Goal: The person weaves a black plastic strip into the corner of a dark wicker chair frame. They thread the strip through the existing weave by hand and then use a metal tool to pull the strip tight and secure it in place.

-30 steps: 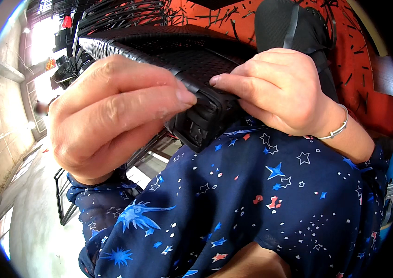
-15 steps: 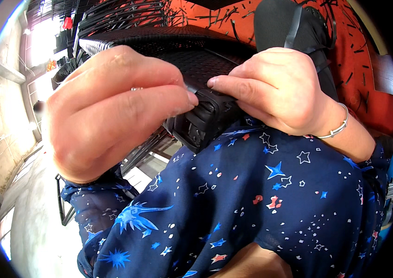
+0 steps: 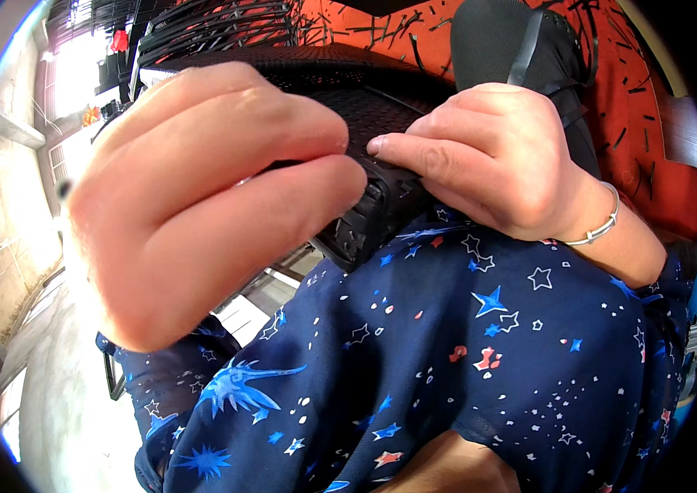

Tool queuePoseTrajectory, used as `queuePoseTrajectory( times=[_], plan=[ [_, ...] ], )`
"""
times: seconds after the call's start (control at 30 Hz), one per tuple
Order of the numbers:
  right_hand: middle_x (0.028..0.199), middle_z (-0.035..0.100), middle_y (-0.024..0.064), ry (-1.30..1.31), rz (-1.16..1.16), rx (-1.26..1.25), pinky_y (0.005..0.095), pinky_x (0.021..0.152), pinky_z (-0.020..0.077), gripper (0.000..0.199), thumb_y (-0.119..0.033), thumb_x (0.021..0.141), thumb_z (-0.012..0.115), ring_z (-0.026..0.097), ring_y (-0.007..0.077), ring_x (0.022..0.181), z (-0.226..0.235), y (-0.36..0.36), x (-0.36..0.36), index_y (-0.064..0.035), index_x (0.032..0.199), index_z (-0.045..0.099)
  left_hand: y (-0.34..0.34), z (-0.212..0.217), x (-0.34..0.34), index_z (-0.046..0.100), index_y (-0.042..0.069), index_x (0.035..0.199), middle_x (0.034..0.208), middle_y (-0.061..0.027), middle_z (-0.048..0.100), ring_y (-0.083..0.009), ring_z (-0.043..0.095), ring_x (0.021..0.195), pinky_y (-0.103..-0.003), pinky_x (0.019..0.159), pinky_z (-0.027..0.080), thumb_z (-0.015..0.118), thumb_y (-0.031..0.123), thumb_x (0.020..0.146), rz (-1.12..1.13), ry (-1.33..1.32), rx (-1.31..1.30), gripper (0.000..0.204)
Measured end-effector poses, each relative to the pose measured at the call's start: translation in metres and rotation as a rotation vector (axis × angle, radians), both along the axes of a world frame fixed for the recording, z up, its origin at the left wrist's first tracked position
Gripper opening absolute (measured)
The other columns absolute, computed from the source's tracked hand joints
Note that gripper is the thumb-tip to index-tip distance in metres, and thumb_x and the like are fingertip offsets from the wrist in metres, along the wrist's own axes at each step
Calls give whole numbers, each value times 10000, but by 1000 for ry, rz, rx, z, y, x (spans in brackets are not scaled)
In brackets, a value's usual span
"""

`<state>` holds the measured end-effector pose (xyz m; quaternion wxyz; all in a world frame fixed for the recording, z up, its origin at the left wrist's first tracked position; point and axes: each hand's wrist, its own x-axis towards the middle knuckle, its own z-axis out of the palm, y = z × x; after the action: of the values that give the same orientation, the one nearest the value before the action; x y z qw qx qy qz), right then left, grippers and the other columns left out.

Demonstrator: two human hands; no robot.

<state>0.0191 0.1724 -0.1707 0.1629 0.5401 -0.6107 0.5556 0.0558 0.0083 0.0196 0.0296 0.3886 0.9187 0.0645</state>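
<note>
A black piece woven from flat plastic strips (image 3: 362,215) lies across my lap, its squared, strip-wrapped end pointing toward me. My left hand (image 3: 209,189) is raised above that end, close to the camera, thumb and fingertips pinched together. Whatever the pinch holds is hidden behind the fingers. My right hand (image 3: 488,156) grips the woven piece from the right side; one finger lies along its top edge and the others curl down beside it. A thin bracelet circles the right wrist.
Bundles of black strips (image 3: 217,33) are heaped at the far left. Beyond my lap, a red floor covering (image 3: 628,107) is scattered with black offcuts. A dark ribbed chair-like part (image 3: 488,49) stands at the far right, with a loose strip (image 3: 527,49) across it.
My left hand has lifted up and toward the camera, away from the end of the woven piece, still pinched. The right hand has stayed in place.
</note>
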Motion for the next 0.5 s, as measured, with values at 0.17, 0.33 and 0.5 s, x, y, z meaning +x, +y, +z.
queuePoseTrajectory(
  times=[0.17,0.33,0.5],
  plan=[
    [781,657,60,-13,-9,5,332,549,506,394,-47,662,686,646,223,657,-3,-1,-2,-25,1056,684,23,4,-9,697,-11,808,780,-124,650,-241,617,658,-306,550,463,706,127,578,24,-106,-173,269],
    [797,656,60,26,48,-58,335,552,509,392,-52,657,698,646,228,659,7,-4,3,-20,1047,680,36,16,3,691,-12,806,797,-121,653,-240,622,665,-309,561,477,718,104,585,29,-117,-209,251],
    [808,656,61,-21,-2,-33,340,554,504,405,-48,650,712,643,232,654,-6,-2,-2,-18,1052,675,9,8,-13,697,0,824,786,-108,654,-215,627,670,-299,571,488,761,24,593,86,-164,-171,241]
  ],
)
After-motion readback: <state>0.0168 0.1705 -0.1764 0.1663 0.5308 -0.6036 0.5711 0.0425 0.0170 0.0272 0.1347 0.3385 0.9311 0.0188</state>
